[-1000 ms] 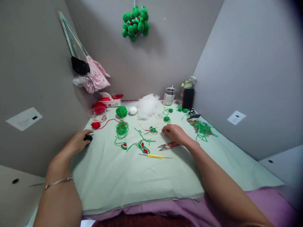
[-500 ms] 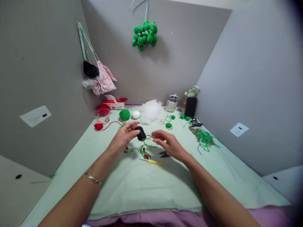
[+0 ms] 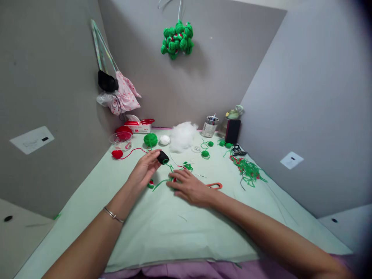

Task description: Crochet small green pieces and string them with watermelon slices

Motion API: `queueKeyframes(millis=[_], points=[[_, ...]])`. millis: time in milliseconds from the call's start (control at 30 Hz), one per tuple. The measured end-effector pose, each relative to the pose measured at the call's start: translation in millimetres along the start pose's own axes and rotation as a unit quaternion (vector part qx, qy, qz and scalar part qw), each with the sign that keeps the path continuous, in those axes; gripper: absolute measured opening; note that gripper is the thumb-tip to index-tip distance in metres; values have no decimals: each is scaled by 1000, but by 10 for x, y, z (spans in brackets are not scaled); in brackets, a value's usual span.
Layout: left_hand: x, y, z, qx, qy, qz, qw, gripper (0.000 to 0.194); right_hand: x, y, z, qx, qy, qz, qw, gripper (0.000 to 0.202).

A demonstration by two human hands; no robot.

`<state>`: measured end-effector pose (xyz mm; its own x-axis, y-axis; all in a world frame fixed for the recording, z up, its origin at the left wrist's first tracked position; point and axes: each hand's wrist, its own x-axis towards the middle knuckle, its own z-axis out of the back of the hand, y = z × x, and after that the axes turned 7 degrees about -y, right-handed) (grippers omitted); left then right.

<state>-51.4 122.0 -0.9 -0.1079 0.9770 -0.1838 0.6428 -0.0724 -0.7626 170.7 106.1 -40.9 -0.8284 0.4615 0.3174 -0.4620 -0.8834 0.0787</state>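
Observation:
A small black piece (image 3: 163,157) with a green ring at its end is pinched between the thumb and fingers of my left hand (image 3: 146,167). My right hand (image 3: 188,186) lies palm down on the cloth, fingers apart, over green and red crocheted bits that it mostly hides. Green yarn ends (image 3: 161,184) stick out to the left of its fingertips. Close to my left hand's wrist rests a small red and green piece (image 3: 150,183). An orange scissor handle (image 3: 215,186) shows beyond my right hand; the blades are hidden.
White stuffing (image 3: 183,136), a green yarn ball (image 3: 150,140) and a white ball (image 3: 164,140) sit at the back. Tangled yarn (image 3: 250,170) lies right, near a pen tin (image 3: 209,126) and a dark phone-like slab (image 3: 233,131). A green crocheted bunch (image 3: 177,40) hangs above.
My left hand has tilted the black piece and moved it left and up. My right hand has come down and left onto the crocheted bits, covering the yellow-handled hook; the orange handle now shows.

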Motion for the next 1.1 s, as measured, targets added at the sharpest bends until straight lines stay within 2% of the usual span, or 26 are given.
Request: queueKeyframes(millis=[100,167,200,300,333,400,433,467,533,600,667,700,733,800,867,933,1100], points=[[55,-127,39,-33,-22,-8,999,7,41,-401,12,-16,-36,-57,998,35],[73,-215,68,-51,-34,-9,998,11,105,-521,42,-24,-50,-72,996,34],[77,-253,81,-60,-40,-9,997,14,151,-506,50,-27,-56,-74,995,34],[80,-308,102,-82,-53,-9,995,20,336,-194,23,-20,-59,-41,997,35],[77,-303,102,-85,-53,-8,995,20,406,-45,-5,-10,-52,-3,999,36],[62,-261,91,-83,-50,-2,995,17,534,213,-72,13,-31,128,991,37],[50,-228,83,-78,-46,2,996,15,583,292,-103,25,-15,161,986,35],[35,-190,76,-72,-41,5,997,14,616,328,-125,36,-6,149,988,31],[-1,-110,63,-55,-27,12,998,9,623,282,-125,56,-16,54,997,20],[-40,-32,54,-37,-11,14,999,5,553,153,-61,59,-52,-39,996,15],[-82,49,42,-20,2,11,1000,8,431,48,41,67,-90,-92,989,24],[-104,93,33,-13,7,8,1000,11,365,24,91,80,-107,-114,984,36],[-127,139,21,-4,13,5,1000,14,303,21,133,124,-130,-137,974,48],[-175,236,-10,16,27,3,1000,22,210,57,185,271,-174,-189,928,62],[-216,321,-40,39,45,4,998,29,165,100,206,363,-210,-232,877,55],[-235,372,-53,59,60,5,996,34,155,111,227,408,-232,-270,841,41],[-197,331,5,95,64,-2,993,43,151,40,337,592,-215,-328,704,36]])
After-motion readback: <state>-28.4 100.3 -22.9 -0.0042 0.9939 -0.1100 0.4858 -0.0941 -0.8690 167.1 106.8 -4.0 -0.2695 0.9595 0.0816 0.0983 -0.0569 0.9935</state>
